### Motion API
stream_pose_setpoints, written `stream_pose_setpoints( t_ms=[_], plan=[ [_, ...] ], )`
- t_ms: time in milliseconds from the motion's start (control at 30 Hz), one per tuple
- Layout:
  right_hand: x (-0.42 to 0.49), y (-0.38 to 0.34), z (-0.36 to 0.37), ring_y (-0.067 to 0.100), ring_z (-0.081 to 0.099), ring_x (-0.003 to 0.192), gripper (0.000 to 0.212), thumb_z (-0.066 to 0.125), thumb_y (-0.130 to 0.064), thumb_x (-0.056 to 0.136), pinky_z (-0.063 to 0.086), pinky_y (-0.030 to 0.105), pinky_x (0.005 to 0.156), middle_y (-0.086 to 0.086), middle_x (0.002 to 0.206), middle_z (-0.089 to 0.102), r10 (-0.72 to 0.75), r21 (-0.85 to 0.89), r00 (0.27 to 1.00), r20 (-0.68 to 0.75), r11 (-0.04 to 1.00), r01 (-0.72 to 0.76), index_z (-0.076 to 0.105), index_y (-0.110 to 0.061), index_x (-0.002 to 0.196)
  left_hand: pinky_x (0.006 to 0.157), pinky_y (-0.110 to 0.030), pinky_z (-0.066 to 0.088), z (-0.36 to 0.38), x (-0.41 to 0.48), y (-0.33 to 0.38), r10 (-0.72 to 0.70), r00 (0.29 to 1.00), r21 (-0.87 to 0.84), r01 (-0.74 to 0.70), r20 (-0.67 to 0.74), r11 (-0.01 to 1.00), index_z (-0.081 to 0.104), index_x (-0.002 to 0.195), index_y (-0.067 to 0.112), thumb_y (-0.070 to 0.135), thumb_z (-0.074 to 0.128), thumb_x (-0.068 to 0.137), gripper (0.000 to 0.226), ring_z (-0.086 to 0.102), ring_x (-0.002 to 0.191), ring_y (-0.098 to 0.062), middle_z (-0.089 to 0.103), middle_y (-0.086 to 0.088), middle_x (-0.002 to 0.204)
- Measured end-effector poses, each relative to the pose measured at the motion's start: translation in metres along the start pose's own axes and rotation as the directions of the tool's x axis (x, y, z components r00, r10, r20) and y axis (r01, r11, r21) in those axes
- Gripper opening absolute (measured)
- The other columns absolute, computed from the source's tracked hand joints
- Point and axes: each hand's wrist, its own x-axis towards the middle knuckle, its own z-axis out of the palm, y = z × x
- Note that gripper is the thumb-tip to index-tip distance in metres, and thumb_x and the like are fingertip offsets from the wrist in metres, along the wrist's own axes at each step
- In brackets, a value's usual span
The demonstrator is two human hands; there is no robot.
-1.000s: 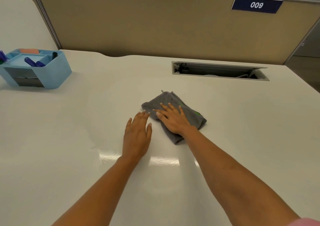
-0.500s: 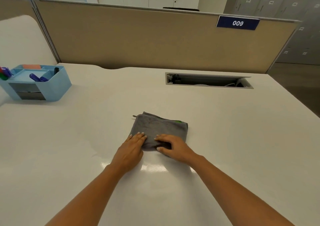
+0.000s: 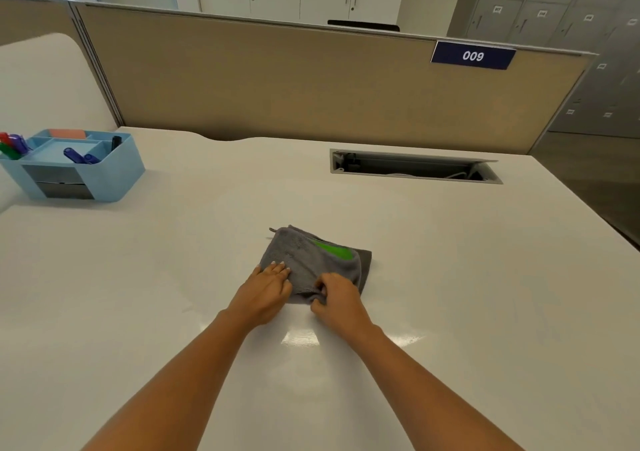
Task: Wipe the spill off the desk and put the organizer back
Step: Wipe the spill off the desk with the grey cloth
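Observation:
A grey cloth (image 3: pixel 308 260) with a green patch lies folded on the white desk (image 3: pixel 450 277), near its middle. My left hand (image 3: pixel 265 289) rests flat on the cloth's near left corner, fingers together. My right hand (image 3: pixel 337 300) pinches the cloth's near edge, which bunches up between its fingers. A light blue organizer (image 3: pixel 114 170) with markers and pens in it stands at the desk's far left. I see no spill on the desk surface.
A beige partition (image 3: pixel 294 87) with a "009" sign runs along the desk's back. An open cable slot (image 3: pixel 415 166) sits in the desk at the back right. The desk's right edge drops off to the floor.
The cloth went from under my flat right hand to a squarer fold. My left hand moved onto it and my right hand curled to pinch its near edge. The camera tilted up.

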Motion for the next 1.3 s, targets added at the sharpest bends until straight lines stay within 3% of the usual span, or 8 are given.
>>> stream_pose_setpoints(
  t_ms=[233,400,567,667,767,833,1000,1300],
  plan=[
    [0.008,-0.032,0.02,0.015,0.05,0.074,0.018,0.063,-0.011,0.077,0.038,0.021,0.068,-0.008,0.062,0.043,0.179,0.225,0.983,0.05,0.957,-0.185,0.059,-0.001,0.092,0.118,-0.045,0.006,-0.009,0.014,-0.005,-0.064,0.996,0.025,0.062,0.06,0.998,0.016,0.144,0.003,0.024,0.017,0.099,0.049,0.008,0.145,-0.026,0.014,-0.014,0.156],
    [0.013,-0.058,0.039,0.015,0.05,0.074,0.023,0.064,-0.015,0.078,0.038,0.021,0.068,-0.002,0.069,0.051,0.292,0.374,0.951,0.103,0.875,-0.309,0.045,-0.018,0.066,0.117,-0.045,0.003,-0.017,0.021,-0.018,-0.032,0.996,0.027,0.03,0.083,0.999,0.014,0.145,0.006,0.024,0.019,0.1,0.049,0.004,0.145,-0.024,0.01,-0.01,0.157],
    [0.024,-0.075,0.039,0.016,0.055,0.067,0.02,0.064,-0.015,0.079,0.043,0.023,0.069,0.014,0.078,0.069,0.257,0.424,0.95,0.179,0.851,-0.31,0.056,-0.012,0.062,0.117,-0.045,0.001,-0.028,0.028,-0.036,0.022,0.989,-0.02,-0.019,0.149,1.0,0.01,0.146,0.01,0.025,0.022,0.1,0.05,-0.001,0.146,-0.024,0.005,-0.007,0.158],
    [0.033,-0.072,0.027,0.026,0.064,0.077,0.016,0.055,-0.016,0.085,0.051,0.031,0.075,0.021,0.089,0.071,0.145,0.305,0.978,0.149,0.934,-0.185,0.061,-0.008,0.072,0.117,-0.042,-0.001,-0.026,0.031,-0.041,0.036,0.992,-0.065,-0.028,0.125,0.998,0.011,0.146,0.012,0.026,0.022,0.1,0.05,-0.001,0.146,-0.022,0.007,-0.005,0.158],
    [0.042,-0.059,0.021,0.024,0.057,0.099,0.025,0.042,-0.022,0.092,0.043,0.033,0.083,0.013,0.11,0.065,0.0,-0.121,0.999,-0.043,0.993,-0.005,0.06,-0.008,0.1,0.117,-0.041,0.0,-0.019,0.031,-0.036,0.006,0.999,-0.114,-0.001,0.039,0.994,0.017,0.145,0.012,0.027,0.024,0.099,0.049,0.002,0.146,-0.02,0.013,-0.005,0.157],
    [0.043,-0.044,0.024,0.023,0.043,0.124,0.036,0.034,-0.031,0.095,0.033,0.04,0.1,0.007,0.133,0.052,-0.087,-0.297,0.996,0.0,0.951,0.083,0.049,-0.014,0.124,0.118,-0.04,0.002,-0.013,0.031,-0.028,-0.035,0.999,-0.085,0.033,-0.017,0.996,0.019,0.144,0.011,0.026,0.024,0.099,0.048,0.004,0.146,-0.021,0.013,-0.006,0.157],
    [0.035,0.001,0.031,0.012,-0.002,0.146,0.05,0.017,-0.05,0.096,-0.004,0.061,0.112,-0.01,0.159,0.005,-0.057,-0.355,0.989,0.138,0.929,0.103,0.013,-0.038,0.145,0.118,-0.038,-0.001,0.006,0.027,-0.009,-0.116,0.985,-0.028,0.113,-0.127,0.993,0.009,0.146,0.013,0.036,0.018,0.098,0.053,-0.003,0.146,-0.019,0.004,-0.004,0.158],
    [0.037,-0.002,0.028,0.018,-0.007,0.147,0.052,0.015,-0.051,0.095,-0.012,0.061,0.11,-0.007,0.159,0.002,0.012,-0.414,0.99,0.143,0.909,0.049,0.009,-0.039,0.146,0.117,-0.034,-0.006,0.021,0.022,-0.008,-0.135,0.965,-0.083,0.119,-0.226,0.989,0.004,0.146,0.021,0.041,0.017,0.097,0.055,-0.006,0.145,-0.014,0.002,0.002,0.158]
  ],
)
